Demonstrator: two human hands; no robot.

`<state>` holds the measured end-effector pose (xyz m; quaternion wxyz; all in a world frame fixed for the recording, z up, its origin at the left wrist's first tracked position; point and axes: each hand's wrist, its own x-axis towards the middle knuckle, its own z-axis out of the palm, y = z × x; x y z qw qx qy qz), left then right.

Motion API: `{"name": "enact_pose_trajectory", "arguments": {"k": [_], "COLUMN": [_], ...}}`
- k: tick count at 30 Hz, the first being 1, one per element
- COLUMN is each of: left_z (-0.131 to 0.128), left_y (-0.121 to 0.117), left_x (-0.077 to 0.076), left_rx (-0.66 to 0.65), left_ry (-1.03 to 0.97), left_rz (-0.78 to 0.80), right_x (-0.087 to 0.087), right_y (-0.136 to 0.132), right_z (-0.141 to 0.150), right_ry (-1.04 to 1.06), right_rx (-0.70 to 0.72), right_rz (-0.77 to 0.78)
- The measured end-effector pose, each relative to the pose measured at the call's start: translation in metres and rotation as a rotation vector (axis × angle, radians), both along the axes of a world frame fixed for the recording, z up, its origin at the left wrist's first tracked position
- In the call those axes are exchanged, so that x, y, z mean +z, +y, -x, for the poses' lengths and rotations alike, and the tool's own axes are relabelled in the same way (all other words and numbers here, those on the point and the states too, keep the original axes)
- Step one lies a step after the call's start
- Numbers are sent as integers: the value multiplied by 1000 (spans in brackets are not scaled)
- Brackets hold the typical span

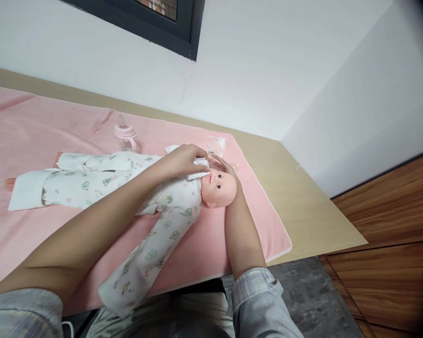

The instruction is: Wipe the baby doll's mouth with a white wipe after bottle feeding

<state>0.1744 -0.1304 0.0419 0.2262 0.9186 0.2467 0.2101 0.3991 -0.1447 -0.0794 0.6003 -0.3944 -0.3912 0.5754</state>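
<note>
A baby doll (218, 188) in a white printed sleepsuit (127, 188) lies on its back on a pink blanket (28, 131), head to the right. My left hand (181, 159) is closed on a small white wipe (199, 174) and presses it against the doll's chin and mouth. My right hand (223, 164) rests on the far side of the doll's head, fingers lying along it; my right forearm passes in front of the head. One sleeve of the sleepsuit hangs over the table's front edge.
A pink baby bottle (125, 134) stands behind the doll. A crumpled clear plastic wrapper (216, 144) lies near the blanket's far right corner. The wooden tabletop (303, 202) extends right of the blanket, against white walls. Dark floor lies below.
</note>
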Motion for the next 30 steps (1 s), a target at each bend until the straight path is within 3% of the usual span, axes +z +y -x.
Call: {"name": "enact_pose_trajectory", "arguments": {"k": [5,19,26,30], "left_z": [-1,-8,-9,-8], "left_y": [-4,-10,-13,-15], "left_x": [-1,-6,-2,-1], "left_rx": [-39,9,11,-47], "left_ry": [-12,5,53,48], "left_rz": [32,79,17,60], "right_x": [3,3,-1,5], "right_y": [-3,-1,2,-1], "right_z": [2,0,0,2], "right_ry": [17,34,42,35], "right_rx": [-9,-4,-19,-22], "right_rz": [7,11,-1,12]}}
